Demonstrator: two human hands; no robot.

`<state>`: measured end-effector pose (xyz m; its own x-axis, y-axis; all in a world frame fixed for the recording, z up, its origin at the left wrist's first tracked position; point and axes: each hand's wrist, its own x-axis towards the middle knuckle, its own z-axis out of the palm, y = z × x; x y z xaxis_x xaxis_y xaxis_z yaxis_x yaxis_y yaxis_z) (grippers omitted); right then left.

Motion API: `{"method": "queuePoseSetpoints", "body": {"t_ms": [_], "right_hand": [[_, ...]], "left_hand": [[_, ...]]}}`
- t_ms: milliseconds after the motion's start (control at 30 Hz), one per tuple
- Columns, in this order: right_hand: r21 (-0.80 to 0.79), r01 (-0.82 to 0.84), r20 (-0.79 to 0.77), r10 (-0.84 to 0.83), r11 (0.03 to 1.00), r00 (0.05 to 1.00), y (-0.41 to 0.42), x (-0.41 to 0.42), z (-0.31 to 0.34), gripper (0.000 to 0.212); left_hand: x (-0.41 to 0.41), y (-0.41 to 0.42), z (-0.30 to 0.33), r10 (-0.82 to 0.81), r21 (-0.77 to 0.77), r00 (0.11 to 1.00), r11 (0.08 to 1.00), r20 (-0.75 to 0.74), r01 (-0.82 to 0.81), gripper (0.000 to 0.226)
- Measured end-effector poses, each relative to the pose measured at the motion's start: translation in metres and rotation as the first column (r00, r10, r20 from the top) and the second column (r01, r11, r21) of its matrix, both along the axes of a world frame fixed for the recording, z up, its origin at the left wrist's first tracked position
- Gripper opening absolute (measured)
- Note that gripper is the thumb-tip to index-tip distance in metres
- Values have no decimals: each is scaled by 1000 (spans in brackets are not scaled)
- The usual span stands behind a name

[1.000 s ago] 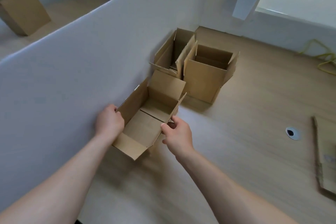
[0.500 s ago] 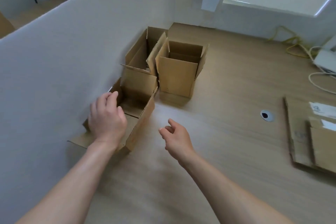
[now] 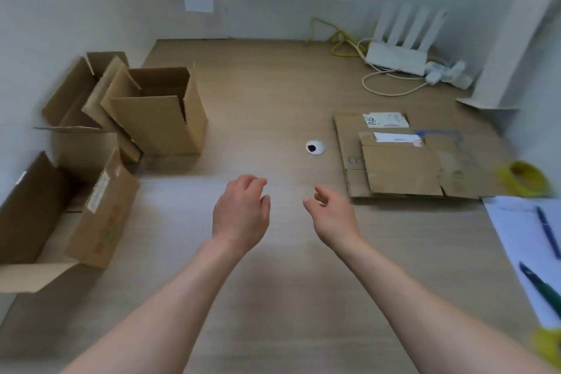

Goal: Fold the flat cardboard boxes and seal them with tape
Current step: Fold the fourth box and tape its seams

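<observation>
Above the counter's (image 3: 273,100) middle: both hands empty, grips loose.
Left hand (image 3: 241,215) and right hand (image 3: 332,215) hover with fingers loosely curled, holding and touching nothing. Three folded boxes (image 3: 161,118) stand open along the counter's left edge; the flat cardboard stack (image 3: 403,161) lies toward the right edge, a yellow tape roll (image 3: 523,179) just beside it.

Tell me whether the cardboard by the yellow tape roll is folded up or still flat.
Still flat. The cardboard sheets lie stacked flush on the table, no walls raised.
</observation>
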<state>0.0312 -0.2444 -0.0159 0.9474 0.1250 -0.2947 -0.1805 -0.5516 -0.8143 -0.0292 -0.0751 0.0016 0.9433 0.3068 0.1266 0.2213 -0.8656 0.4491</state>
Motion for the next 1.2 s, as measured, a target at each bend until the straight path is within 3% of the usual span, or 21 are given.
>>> {"method": "queuePoseSetpoints", "body": {"t_ms": [67, 167, 433, 567, 800, 900, 1100, 1200], "right_hand": [[-15, 23, 6, -23, 1000, 1000, -40, 8, -1, 53], [-39, 43, 38, -41, 998, 998, -101, 23, -11, 45], [-105, 89, 36, -85, 991, 996, -246, 77, -23, 57], [-157, 93, 55, -86, 983, 995, -295, 107, -29, 60], [-259, 40, 102, -14, 965, 995, -330, 147, -42, 63], [-336, 11, 114, 30, 942, 993, -338, 163, -46, 70], [-478, -124, -63, 106, 870, 992, -351, 185, -55, 89], [-500, -149, -47, 145, 853, 988, -350, 188, -61, 90]], "left_hand": [[10, -35, -6, -31, -11, 999, 999, -27, 30, 36], [26, -87, -11, -46, -36, 997, 998, -55, 44, 37], [76, -201, -29, -86, -67, 979, 995, -184, 74, 47], [99, -232, -34, -69, -51, 976, 997, -204, 59, 41], [132, -263, -40, -10, -22, 974, 1000, -228, 5, 41], [145, -270, -45, 7, -23, 971, 1000, -237, -13, 51], [168, -276, -57, 85, -62, 913, 991, -398, -120, 67], [173, -278, -61, 91, -88, 895, 986, -437, -143, 65]]}}
